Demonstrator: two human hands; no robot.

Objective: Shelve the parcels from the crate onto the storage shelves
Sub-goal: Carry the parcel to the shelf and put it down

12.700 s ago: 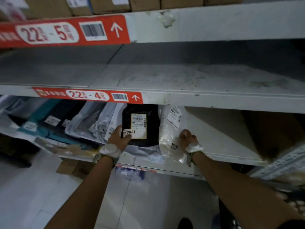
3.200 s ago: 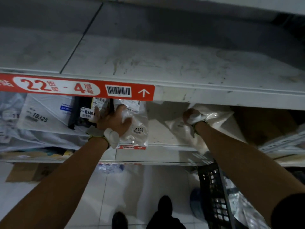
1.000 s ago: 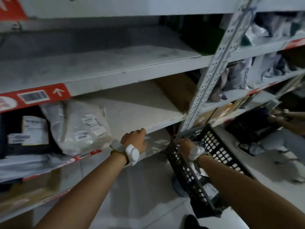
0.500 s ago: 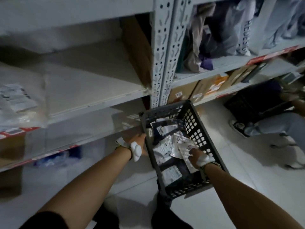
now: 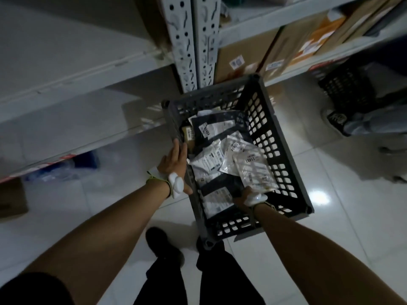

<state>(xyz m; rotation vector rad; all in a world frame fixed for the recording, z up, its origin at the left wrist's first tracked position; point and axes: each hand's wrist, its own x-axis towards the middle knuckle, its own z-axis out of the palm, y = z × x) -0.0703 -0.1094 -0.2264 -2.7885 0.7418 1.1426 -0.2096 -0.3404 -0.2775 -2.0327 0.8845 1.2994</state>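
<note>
Left hand (image 5: 175, 160) open on crate (image 5: 286, 164) rim — right hand (image 5: 246, 195) gripping clear parcel (image 5: 255, 170) inside.

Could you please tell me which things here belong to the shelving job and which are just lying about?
Job: crate; parcels inside; storage shelves; left hand; right hand.
Lying about: second basket; cardboard box on floor.

The crate (image 5: 284, 164), right of centre, is dark grey with a grid of square holes. Inside it lie white and black parcels (image 5: 222, 159) carrying white labels printed in black. The shelf upright (image 5: 191, 40), upper centre, is pale grey with rows of dark punched holes. Brown cardboard boxes (image 5: 275, 47) sit upper right, one marked orange. The floor tiles (image 5: 343, 194) are glossy white.
</note>
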